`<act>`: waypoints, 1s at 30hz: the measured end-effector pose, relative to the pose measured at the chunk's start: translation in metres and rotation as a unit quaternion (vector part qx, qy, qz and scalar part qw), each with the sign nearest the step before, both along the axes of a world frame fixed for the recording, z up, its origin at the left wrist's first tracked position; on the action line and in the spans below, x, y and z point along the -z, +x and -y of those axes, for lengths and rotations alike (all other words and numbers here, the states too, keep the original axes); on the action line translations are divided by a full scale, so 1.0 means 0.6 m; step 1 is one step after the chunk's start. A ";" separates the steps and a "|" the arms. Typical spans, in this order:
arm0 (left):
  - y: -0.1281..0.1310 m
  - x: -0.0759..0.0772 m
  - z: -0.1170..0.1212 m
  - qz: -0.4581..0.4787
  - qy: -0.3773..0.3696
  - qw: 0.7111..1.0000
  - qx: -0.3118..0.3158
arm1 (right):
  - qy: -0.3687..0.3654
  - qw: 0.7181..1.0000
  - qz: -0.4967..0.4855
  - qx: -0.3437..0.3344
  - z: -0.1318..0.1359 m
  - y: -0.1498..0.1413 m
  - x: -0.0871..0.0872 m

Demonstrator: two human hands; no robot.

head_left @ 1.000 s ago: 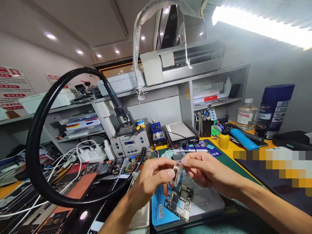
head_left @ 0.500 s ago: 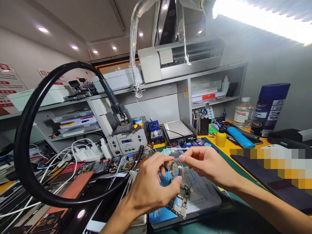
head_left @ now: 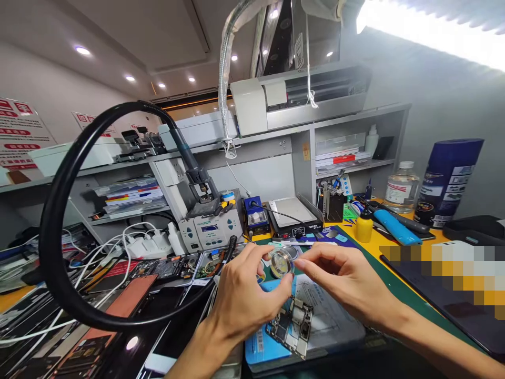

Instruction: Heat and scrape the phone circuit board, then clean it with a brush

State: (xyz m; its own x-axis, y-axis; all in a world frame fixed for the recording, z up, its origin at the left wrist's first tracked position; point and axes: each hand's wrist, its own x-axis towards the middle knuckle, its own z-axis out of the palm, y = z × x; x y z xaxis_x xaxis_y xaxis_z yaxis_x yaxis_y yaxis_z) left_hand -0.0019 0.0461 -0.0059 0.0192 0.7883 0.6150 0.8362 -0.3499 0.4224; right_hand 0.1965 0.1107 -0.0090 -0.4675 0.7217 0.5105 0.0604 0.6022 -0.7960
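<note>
My left hand (head_left: 248, 292) is closed around a small round clear container (head_left: 281, 263), thumb and fingers on opposite sides of its rim. The container is tilted, with its round face toward me. Close to its right edge is my right hand (head_left: 343, 273), thumb and forefinger pinched together; whatever lies between those fingertips, if anything, is too small to tell. Partly hidden behind the container, another round rim (head_left: 292, 251) shows. Below both hands a phone circuit board (head_left: 302, 321) lies on a grey and blue flat case (head_left: 335, 316).
A black flexible hose (head_left: 51, 210) loops on the left above phone parts and white cables. Behind stand a rework station (head_left: 211, 229) and a heating plate (head_left: 294, 210). On the right are a yellow bottle (head_left: 363, 229), a blue-handled tool (head_left: 396, 226) and a spray can (head_left: 450, 181).
The view has shifted slightly, moving the scene rightward. The round container has turned in my left hand and sits a little higher. My right hand has moved slightly down, away from its top edge.
</note>
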 end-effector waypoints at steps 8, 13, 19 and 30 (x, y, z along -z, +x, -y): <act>-0.007 0.001 0.002 0.092 0.003 0.995 -0.034 | -0.014 1.000 0.006 -0.009 0.002 0.003 0.005; -0.004 -0.004 0.003 0.141 -0.007 0.990 -0.021 | -0.027 0.999 0.000 -0.024 0.005 0.001 0.001; -0.002 -0.004 0.002 0.142 0.014 0.990 -0.023 | -0.074 0.996 0.003 -0.049 -0.001 0.004 0.004; -0.002 0.006 0.002 0.003 0.144 0.988 -0.058 | -0.212 0.969 -0.060 -0.112 -0.009 0.013 0.006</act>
